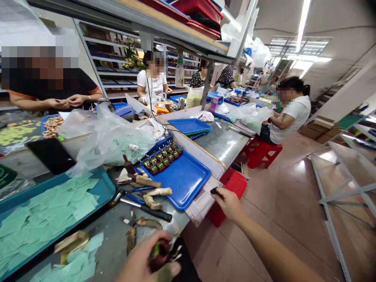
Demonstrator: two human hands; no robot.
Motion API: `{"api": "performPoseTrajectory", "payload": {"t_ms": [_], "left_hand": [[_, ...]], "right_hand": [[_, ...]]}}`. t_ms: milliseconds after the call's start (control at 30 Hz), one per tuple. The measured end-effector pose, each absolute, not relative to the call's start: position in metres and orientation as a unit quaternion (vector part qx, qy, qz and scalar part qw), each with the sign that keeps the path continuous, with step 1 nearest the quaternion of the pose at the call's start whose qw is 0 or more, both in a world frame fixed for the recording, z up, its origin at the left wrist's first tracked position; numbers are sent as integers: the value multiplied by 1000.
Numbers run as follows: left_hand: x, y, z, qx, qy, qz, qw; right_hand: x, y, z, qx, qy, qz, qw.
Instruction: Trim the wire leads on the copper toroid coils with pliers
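At the bottom of the view my left hand (138, 260) is closed around a small glossy green and dark red piece (160, 252) with pale prongs at its right side. My right hand (228, 203) is raised beyond the bench edge, thumb and fingers pinching a small dark piece (216, 192) whose kind I cannot make out. Past both hands lies a blue tray (188, 180), with rows of similar glossy green and red pieces (161, 156) along its far left side. A hammer (147, 208), blue-handled pliers (136, 194) and worn, wrapped-handle cutters (141, 222) lie nearer my left hand.
A teal tray (110, 188) of pale green paper squares (49, 211) stands at left, with a plastic bag (102, 137) behind it. Red stools (235, 184) stand beside the bench. Several people sit at work around the tables. A metal rack (326, 199) is at right.
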State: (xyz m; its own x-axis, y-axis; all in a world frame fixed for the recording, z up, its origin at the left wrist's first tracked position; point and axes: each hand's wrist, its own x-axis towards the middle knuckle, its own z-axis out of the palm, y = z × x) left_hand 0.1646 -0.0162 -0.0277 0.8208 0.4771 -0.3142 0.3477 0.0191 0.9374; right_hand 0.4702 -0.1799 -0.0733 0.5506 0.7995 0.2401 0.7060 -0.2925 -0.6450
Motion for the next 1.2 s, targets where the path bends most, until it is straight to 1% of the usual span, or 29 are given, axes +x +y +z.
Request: {"api": "performPoseTrajectory", "payload": {"t_ms": [67, 200, 300, 400, 467, 567, 667, 767, 900, 1000, 1100, 1200], "left_hand": [[207, -24, -26, 769, 214, 21, 602], [256, -35, -36, 737, 210, 51, 640], [265, -32, -48, 711, 239, 71, 657], [266, -25, -57, 675, 263, 91, 683], [267, -20, -62, 641, 279, 101, 708], [272, -18, -64, 577, 310, 119, 746], [277, -17, -59, 522, 337, 141, 771], [280, -18, -53, 494, 350, 154, 781], [282, -19, -50, 490, 355, 165, 778], [283, -20, -53, 508, 355, 163, 768], [276, -20, -53, 538, 357, 145, 749], [259, -20, -48, 594, 350, 117, 715]], "right_hand": [[476, -178, -86, -797, -463, 71, 382], [463, -157, -95, -780, -442, 95, 433], [465, -150, -93, -775, -406, 113, 471], [476, -164, -95, -785, -328, 121, 511], [477, -182, -104, -788, -262, 142, 539], [462, -203, -125, -770, -180, 210, 575], [446, -204, -144, -735, -139, 269, 607], [443, -194, -152, -712, -126, 288, 629], [446, -188, -157, -710, -127, 271, 638], [445, -194, -160, -725, -141, 246, 628], [443, -208, -154, -752, -175, 208, 600], [447, -223, -135, -789, -227, 144, 553]]}}
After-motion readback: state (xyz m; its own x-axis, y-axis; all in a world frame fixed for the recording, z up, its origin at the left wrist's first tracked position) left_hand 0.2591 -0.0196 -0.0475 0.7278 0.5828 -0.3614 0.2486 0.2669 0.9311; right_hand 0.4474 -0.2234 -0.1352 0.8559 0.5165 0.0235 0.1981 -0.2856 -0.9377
